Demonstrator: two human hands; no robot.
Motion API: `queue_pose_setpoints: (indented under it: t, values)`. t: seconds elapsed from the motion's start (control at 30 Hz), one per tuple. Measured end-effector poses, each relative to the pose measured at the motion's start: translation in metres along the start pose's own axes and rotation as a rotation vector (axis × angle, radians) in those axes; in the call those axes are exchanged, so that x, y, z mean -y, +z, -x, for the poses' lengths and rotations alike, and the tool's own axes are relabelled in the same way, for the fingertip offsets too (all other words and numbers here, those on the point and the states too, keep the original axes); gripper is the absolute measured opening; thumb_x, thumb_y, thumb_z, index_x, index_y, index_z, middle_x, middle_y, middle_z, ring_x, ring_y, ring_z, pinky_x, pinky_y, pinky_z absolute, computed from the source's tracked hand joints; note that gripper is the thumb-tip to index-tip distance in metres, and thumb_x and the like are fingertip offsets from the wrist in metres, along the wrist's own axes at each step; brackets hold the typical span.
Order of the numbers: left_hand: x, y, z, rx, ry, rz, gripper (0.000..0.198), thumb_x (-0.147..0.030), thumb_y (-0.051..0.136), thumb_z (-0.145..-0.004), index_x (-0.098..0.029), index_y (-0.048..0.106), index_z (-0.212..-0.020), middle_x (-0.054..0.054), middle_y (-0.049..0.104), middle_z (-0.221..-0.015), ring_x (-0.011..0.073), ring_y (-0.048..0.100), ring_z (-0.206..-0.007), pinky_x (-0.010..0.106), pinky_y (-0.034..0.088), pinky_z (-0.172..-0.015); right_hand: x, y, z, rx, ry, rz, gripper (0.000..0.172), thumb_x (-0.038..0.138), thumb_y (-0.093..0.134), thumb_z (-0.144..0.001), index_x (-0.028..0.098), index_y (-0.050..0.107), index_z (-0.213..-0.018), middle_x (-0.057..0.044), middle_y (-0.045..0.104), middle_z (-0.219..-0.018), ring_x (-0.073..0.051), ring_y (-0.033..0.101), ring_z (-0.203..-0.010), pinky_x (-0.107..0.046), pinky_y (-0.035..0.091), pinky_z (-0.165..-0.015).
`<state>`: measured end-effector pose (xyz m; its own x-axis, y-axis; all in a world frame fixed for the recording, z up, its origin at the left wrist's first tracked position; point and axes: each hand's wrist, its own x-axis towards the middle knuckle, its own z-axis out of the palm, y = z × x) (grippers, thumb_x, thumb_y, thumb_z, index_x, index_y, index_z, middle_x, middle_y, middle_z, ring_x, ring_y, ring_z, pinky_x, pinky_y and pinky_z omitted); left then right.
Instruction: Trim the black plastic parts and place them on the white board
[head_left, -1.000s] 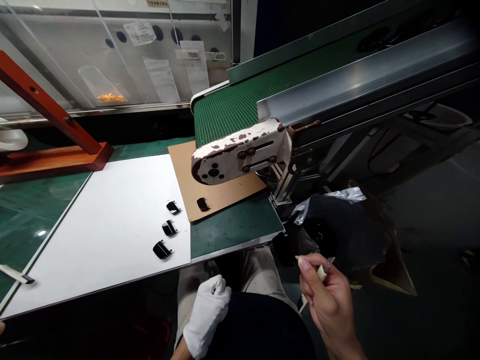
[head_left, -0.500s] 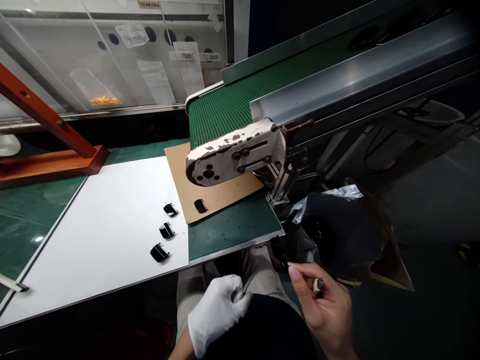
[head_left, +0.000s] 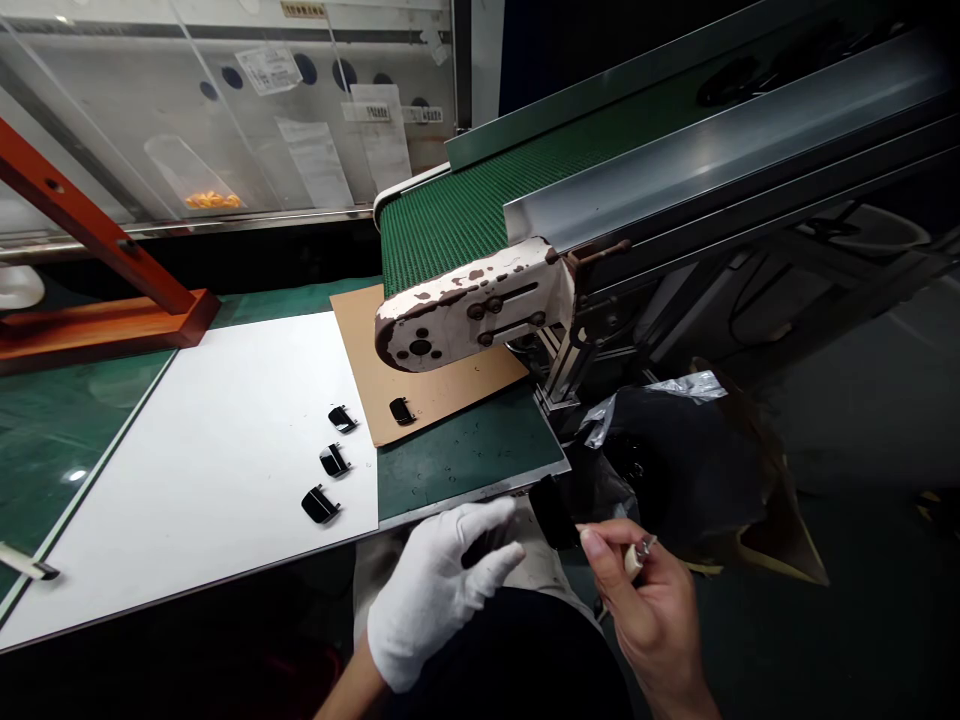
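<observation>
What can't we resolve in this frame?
- Item pinched in the right hand: too small, fingers cover most of it.
- Dark bag contents: unlit, hidden by its plastic.
- Labels on the clear panel: too small to read.
- Strip at left: cut by the frame edge.

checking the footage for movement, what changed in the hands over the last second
The gloved left hand rose from the lap toward the table edge and opened its fingers. The bare right hand kept pinching a small tool, shifting only slightly. The three black clips on the white sheet and the one on the cardboard stayed put.
</observation>
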<state>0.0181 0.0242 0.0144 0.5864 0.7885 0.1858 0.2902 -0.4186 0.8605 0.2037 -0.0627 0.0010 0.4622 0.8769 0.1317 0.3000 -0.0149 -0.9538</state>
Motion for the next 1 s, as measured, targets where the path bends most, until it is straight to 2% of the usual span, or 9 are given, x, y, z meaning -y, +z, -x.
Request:
queue_pose_setpoints:
  t: [0.1,0.2,0.33,0.47,0.63,0.73,0.87,0.93,1.0]
  values:
    - [-0.002,0.008,-0.007,-0.04,0.089,-0.072,0.078,-0.049,0.07,-0.08,-0.025,0.034,-0.145,0.012,0.061,-0.13,0.0265,0.061,-0.116,0.04,0.05,-0.1,0.002,0.001,0.001,0.009,-0.001,0.001,0.024,0.039,0.059,-0.088,0.019,0.067,-0.076,0.005,0.041,-0.053,-0.011,0.04,-0.046,-0.023,0.035,-0.043]
    - [-0.004,0.016,-0.013,-0.036,0.129,-0.145,0.096,-0.056,0.075,-0.07,-0.024,0.028,-0.147,0.015,0.055,-0.137,0.0297,0.057,-0.122,0.042,0.048,-0.102,0.006,0.003,0.003,0.03,-0.044,0.028,0.023,0.038,0.059,-0.088,0.02,0.067,-0.076,0.003,0.048,-0.055,-0.011,0.043,-0.047,-0.023,0.038,-0.045]
    - [-0.007,0.022,-0.017,-0.049,0.139,-0.217,0.086,-0.053,0.075,-0.071,-0.019,0.037,-0.14,0.016,0.057,-0.134,0.0285,0.058,-0.121,0.04,0.049,-0.102,0.009,0.005,0.005,0.044,-0.093,0.038,0.021,0.035,0.059,-0.088,0.021,0.066,-0.075,0.003,0.053,-0.056,-0.011,0.046,-0.048,-0.022,0.039,-0.046]
    - [-0.012,0.02,-0.016,-0.076,0.151,-0.236,0.073,-0.049,0.072,-0.077,-0.018,0.041,-0.135,0.015,0.062,-0.128,0.0256,0.062,-0.116,0.037,0.052,-0.098,0.011,0.005,0.006,0.055,-0.127,0.069,0.019,0.034,0.058,-0.089,0.022,0.066,-0.077,0.003,0.055,-0.057,-0.011,0.047,-0.047,-0.022,0.039,-0.045]
    - [-0.019,0.018,-0.015,-0.09,0.122,-0.227,0.065,-0.043,0.074,-0.076,-0.018,0.047,-0.129,0.013,0.065,-0.123,0.0256,0.064,-0.111,0.036,0.052,-0.096,0.015,0.006,0.008,0.057,-0.22,0.137,0.012,0.03,0.06,-0.087,0.023,0.068,-0.081,0.003,0.062,-0.059,-0.01,0.05,-0.045,-0.021,0.039,-0.043]
    - [-0.023,0.017,-0.015,-0.08,0.069,-0.16,0.056,-0.04,0.075,-0.074,-0.02,0.053,-0.121,0.01,0.066,-0.119,0.0255,0.065,-0.107,0.035,0.053,-0.094,0.019,0.008,0.01,0.026,-0.26,0.173,0.009,0.029,0.062,-0.085,0.024,0.07,-0.081,0.004,0.061,-0.055,-0.01,0.046,-0.041,-0.023,0.036,-0.041]
    - [-0.023,0.016,-0.015,-0.065,0.019,-0.006,0.055,-0.037,0.077,-0.07,-0.021,0.056,-0.118,0.008,0.067,-0.117,0.0246,0.065,-0.105,0.034,0.052,-0.094,0.025,0.011,0.015,-0.036,-0.217,0.153,0.01,0.032,0.063,-0.085,0.026,0.071,-0.08,0.004,0.061,-0.056,-0.01,0.045,-0.042,-0.026,0.035,-0.046]
    - [-0.023,0.016,-0.015,-0.058,-0.031,0.093,0.058,-0.038,0.08,-0.067,-0.021,0.057,-0.118,0.007,0.068,-0.115,0.0243,0.066,-0.103,0.034,0.051,-0.095,0.023,0.011,0.018,-0.044,-0.208,0.121,0.011,0.036,0.065,-0.083,0.027,0.071,-0.081,0.005,0.055,-0.053,-0.01,0.043,-0.042,-0.026,0.034,-0.047]
    - [-0.023,0.015,-0.014,-0.055,-0.098,0.237,0.06,-0.041,0.083,-0.063,-0.02,0.06,-0.115,0.007,0.069,-0.113,0.0252,0.065,-0.103,0.035,0.051,-0.095,0.018,0.009,0.019,-0.036,-0.181,0.052,0.019,0.045,0.066,-0.082,0.027,0.07,-0.086,0.006,0.047,-0.05,-0.011,0.041,-0.044,-0.027,0.033,-0.048]
